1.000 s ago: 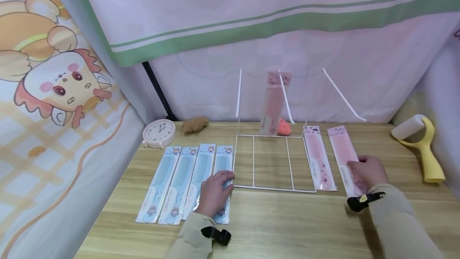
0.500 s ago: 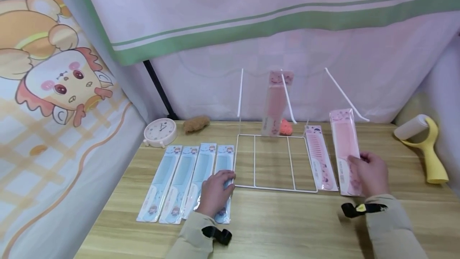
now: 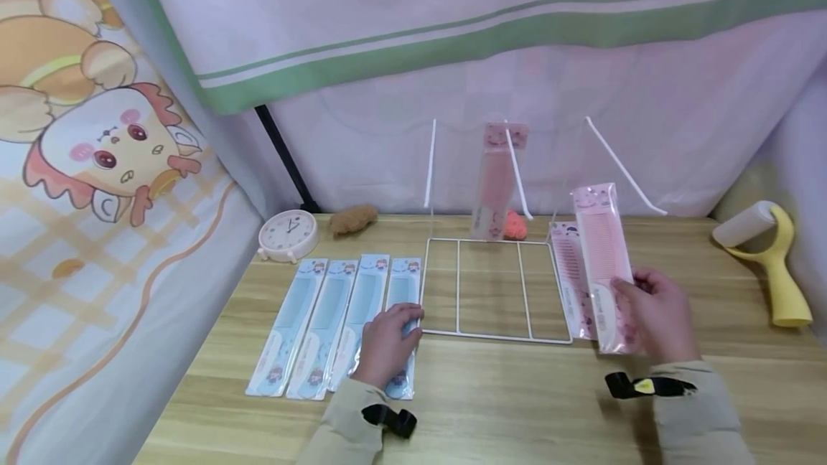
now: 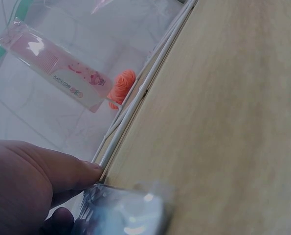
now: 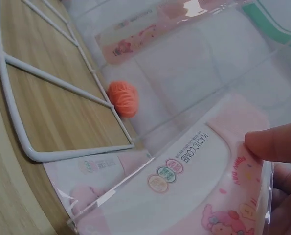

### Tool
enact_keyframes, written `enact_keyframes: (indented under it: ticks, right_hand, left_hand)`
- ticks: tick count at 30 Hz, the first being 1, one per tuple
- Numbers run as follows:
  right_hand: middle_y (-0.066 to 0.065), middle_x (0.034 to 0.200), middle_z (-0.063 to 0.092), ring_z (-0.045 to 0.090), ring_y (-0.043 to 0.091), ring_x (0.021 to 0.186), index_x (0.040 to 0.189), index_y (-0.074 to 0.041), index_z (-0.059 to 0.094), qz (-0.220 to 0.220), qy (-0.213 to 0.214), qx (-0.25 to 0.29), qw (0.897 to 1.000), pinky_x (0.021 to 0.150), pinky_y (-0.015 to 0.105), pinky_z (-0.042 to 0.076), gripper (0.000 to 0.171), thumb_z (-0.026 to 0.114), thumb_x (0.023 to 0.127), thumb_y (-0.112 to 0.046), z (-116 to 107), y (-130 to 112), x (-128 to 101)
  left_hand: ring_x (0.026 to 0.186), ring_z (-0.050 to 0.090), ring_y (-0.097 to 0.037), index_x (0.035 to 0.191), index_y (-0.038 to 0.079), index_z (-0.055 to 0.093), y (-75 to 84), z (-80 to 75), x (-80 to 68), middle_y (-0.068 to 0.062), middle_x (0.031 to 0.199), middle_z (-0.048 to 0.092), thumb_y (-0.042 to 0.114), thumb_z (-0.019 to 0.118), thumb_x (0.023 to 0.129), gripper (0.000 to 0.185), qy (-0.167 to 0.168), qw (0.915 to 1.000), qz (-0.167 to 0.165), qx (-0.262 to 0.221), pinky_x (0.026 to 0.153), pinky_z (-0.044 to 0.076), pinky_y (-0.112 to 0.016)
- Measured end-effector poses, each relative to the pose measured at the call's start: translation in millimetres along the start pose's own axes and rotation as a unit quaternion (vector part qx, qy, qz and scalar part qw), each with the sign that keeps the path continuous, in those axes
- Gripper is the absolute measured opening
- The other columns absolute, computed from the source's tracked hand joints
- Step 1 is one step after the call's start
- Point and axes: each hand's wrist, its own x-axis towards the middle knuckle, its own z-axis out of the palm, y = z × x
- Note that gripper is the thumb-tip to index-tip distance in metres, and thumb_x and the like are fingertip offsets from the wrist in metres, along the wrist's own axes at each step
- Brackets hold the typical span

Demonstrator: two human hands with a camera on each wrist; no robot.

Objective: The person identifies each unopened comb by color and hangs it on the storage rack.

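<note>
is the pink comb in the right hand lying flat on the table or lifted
Lifted. The right hand grips the pink comb by its lower end, tilted up off the table, above the other pink comb lying flat.

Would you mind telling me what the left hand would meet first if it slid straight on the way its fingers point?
Probably the white wire rack: the left hand rests on a blue comb packet, fingertips already beside the rack's near corner.

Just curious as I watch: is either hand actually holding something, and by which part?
The right hand holds a packaged pink comb by its lower handle end, lifted off the table. The left hand only rests on a packaged blue comb.
</note>
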Motion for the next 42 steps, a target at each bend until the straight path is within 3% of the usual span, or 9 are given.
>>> enact_keyframes:
  ticks: [4,10,17,22,27,36,42]
  right_hand:
    - [-0.003,0.098,0.059,0.054,0.010,0.082,0.129,0.003,0.056,-0.030,-0.010,0.023,0.999,0.065,0.023,0.050,0.046,0.065,0.098,-0.030,9,-2,-4]
    - [-0.003,0.092,0.055,0.054,0.011,0.069,0.127,0.000,0.054,-0.031,-0.049,0.071,0.996,0.049,0.033,0.052,0.043,0.067,0.097,-0.029,19,-7,-11]
    - [0.000,0.102,0.057,0.053,0.010,0.087,0.131,0.003,0.054,-0.048,-0.062,0.074,0.994,0.069,0.021,0.051,0.044,0.065,0.099,-0.026,23,-16,-15]
    - [0.003,0.105,0.056,0.052,0.012,0.090,0.131,0.003,0.053,-0.049,-0.073,0.071,0.994,0.071,0.021,0.051,0.044,0.063,0.100,-0.026,23,-19,-17]
    - [0.002,0.101,0.059,0.054,0.009,0.087,0.128,0.006,0.055,-0.084,-0.078,0.069,0.991,0.070,0.020,0.050,0.042,0.064,0.100,-0.023,25,-17,-17]
    - [-0.002,0.099,0.066,0.059,0.008,0.090,0.120,0.007,0.056,-0.124,-0.116,0.117,0.979,0.079,0.019,0.049,0.035,0.066,0.098,-0.019,29,-15,-20]
    - [-0.002,0.095,0.068,0.061,0.009,0.088,0.110,0.005,0.060,-0.152,-0.154,0.184,0.959,0.078,0.021,0.052,0.021,0.067,0.097,-0.009,30,-15,-23]
  left_hand:
    - [0.116,0.062,-0.025,0.119,0.020,0.073,-1.0,0.1,0.5,0.008,0.129,0.066,0.024,0.073,0.091,0.028,0.002,1.0000,-0.001,0.002,0.085,0.043,-0.047]
    - [0.118,0.061,-0.024,0.120,0.020,0.073,-0.3,0.2,1.1,0.007,0.129,0.065,0.023,0.072,0.092,0.028,-0.004,1.0000,-0.004,-0.002,0.087,0.042,-0.048]
    - [0.119,0.060,-0.024,0.120,0.020,0.073,0.5,0.4,0.8,0.007,0.129,0.065,0.023,0.073,0.092,0.028,-0.006,1.0000,-0.007,-0.002,0.088,0.042,-0.050]
    - [0.119,0.061,-0.025,0.119,0.019,0.073,1.4,-0.2,0.6,0.006,0.129,0.065,0.022,0.073,0.092,0.028,-0.007,0.9999,-0.007,-0.006,0.088,0.042,-0.051]
    - [0.119,0.061,-0.025,0.119,0.020,0.073,1.7,1.0,1.2,0.006,0.129,0.065,0.022,0.072,0.092,0.027,-0.007,0.9999,-0.008,-0.002,0.088,0.042,-0.051]
    - [0.119,0.061,-0.025,0.119,0.019,0.073,2.0,0.9,-0.1,0.006,0.129,0.065,0.020,0.072,0.092,0.027,-0.005,1.0000,-0.007,-0.004,0.087,0.042,-0.050]
    - [0.119,0.061,-0.025,0.119,0.019,0.073,2.3,0.6,-0.1,0.006,0.129,0.065,0.020,0.072,0.092,0.027,-0.002,1.0000,-0.004,-0.003,0.087,0.042,-0.049]
